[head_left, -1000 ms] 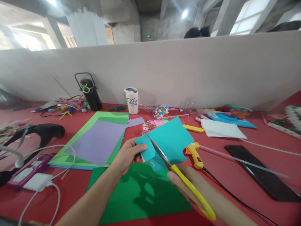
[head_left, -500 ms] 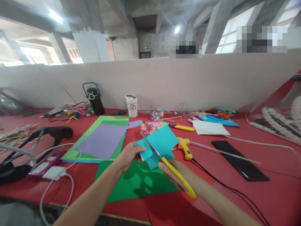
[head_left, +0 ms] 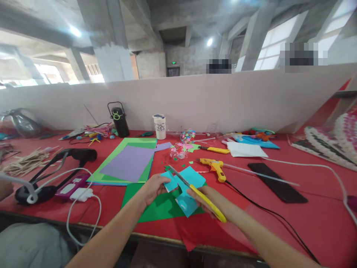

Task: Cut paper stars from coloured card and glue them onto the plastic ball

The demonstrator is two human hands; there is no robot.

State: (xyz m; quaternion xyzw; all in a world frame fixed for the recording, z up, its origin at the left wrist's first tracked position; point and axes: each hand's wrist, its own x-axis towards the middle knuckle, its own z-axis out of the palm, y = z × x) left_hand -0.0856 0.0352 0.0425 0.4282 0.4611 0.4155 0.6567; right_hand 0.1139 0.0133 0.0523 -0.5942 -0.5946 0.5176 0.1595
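My left hand [head_left: 153,190] pinches a small light-blue paper piece [head_left: 169,182] between thumb and fingers. In my right hand [head_left: 205,197] are scissors [head_left: 205,199] with yellow handles, their blades pointing away to the upper left. The blades lie over a larger light-blue sheet of paper [head_left: 192,176], which is close against the right-hand fingers. A gap shows between the two blue parts; whether they still join under the blades I cannot tell. Below both hands lies a dark green sheet [head_left: 147,210] on the red table.
Purple paper [head_left: 126,163] tops a stack at left. A yellow glue gun [head_left: 216,167], a yellow cutter [head_left: 217,150] and a black phone [head_left: 277,182] lie to the right. Behind stand a white cup [head_left: 160,127] and a black bottle [head_left: 120,123]. White cables run at left.
The scissors and both hands have shifted slightly. The larger blue sheet has turned and dropped nearer to me, and a gap now shows beside the small piece. The camera view has shifted.
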